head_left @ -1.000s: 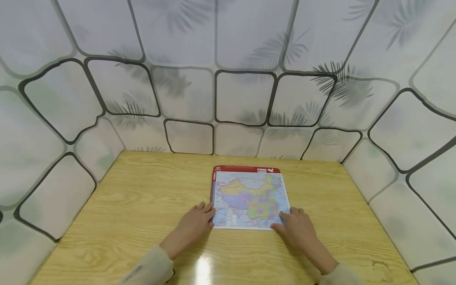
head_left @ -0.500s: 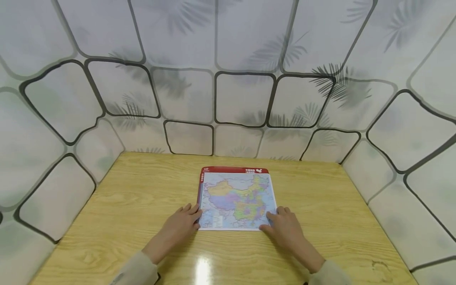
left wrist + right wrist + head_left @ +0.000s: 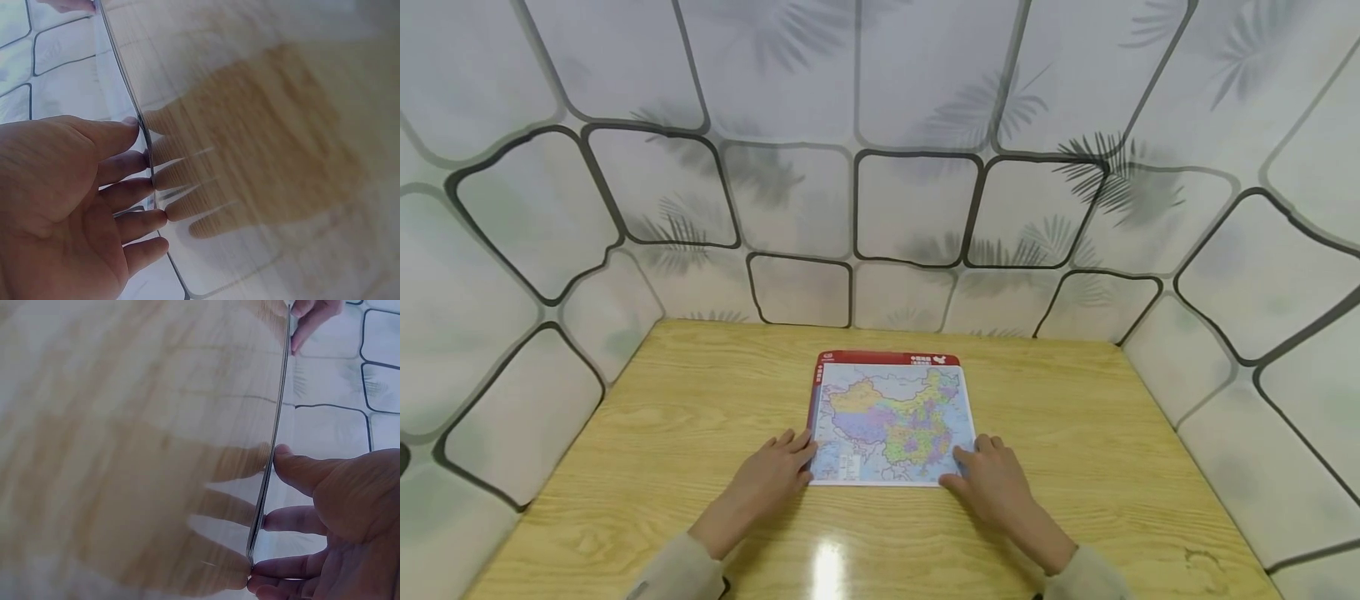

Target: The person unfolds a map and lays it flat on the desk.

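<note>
A flat map board [image 3: 891, 421] with a red top border lies on the table, its coloured map facing up. At its lower left side my left hand [image 3: 767, 475] rests, fingertips against the edge. My right hand [image 3: 996, 487] touches the lower right corner, thumb at the bottom edge and fingers along the right side. Seen edge-on in the left wrist view, the board [image 3: 122, 65] is a thin strip met by the thumb and nearly straight fingers of the left hand [image 3: 69, 206]. The right wrist view likewise has the right hand [image 3: 350, 519] with fingertips on the edge.
The glossy wooden table [image 3: 700, 375] mirrors the hands in both wrist views. Pale fabric walls [image 3: 917, 208] with dark outlines and leaf prints enclose it at the back and sides. A bright reflection shows near the front.
The map board has slid left across the table, with both hands moving along at its sides. Most of the shift came in the first half second, and only slightly since.
</note>
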Demonstrator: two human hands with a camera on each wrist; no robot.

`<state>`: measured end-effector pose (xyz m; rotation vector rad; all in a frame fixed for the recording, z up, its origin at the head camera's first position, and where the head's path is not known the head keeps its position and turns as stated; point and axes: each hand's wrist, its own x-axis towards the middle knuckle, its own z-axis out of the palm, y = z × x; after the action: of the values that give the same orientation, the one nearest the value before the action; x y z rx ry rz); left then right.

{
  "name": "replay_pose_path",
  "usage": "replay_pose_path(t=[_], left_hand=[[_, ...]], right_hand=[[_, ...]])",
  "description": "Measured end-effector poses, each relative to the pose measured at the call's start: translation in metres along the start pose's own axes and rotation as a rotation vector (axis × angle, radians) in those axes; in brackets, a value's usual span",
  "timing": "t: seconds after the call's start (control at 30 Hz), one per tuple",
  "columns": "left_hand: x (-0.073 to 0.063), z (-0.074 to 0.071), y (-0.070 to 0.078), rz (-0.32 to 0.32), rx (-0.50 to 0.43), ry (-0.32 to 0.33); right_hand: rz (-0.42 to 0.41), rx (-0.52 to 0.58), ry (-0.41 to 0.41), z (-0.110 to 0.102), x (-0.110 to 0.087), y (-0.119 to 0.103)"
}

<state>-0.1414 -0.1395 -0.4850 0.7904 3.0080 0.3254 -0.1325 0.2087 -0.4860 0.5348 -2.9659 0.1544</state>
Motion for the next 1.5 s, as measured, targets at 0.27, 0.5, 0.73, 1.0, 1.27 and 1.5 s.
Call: replay_pose_path(t=[0.27,0.5,0.73,1.0,1.27,1.5], left_hand=[[-0.004,-0.001,-0.001,0.005,-0.015,0.007],[-0.012,-0.002,-0.001,0.016,-0.008,0.006],[-0.021,-0.004,0.001,0.014,-0.023,0.015],[-0.029,-0.003,0.003,0.016,-0.015,0.006],[-0.04,-0.002,0.004,0.017,-0.027,-0.001],[-0.049,-0.003,0.008,-0.006,-0.052,-0.029]], right_hand=[[0.019,0.009,-0.022,-0.001,-0.002,-0.003],[-0.009,0.016,-0.006,0.0,-0.008,-0.005],[-0.017,0.019,-0.013,0.0,-0.015,-0.008],[-0.023,0.019,-0.011,-0.003,-0.023,-0.013],[-0.028,0.016,-0.011,-0.005,-0.034,-0.018],[-0.012,0.034,-0.036,-0.005,-0.043,-0.022]])
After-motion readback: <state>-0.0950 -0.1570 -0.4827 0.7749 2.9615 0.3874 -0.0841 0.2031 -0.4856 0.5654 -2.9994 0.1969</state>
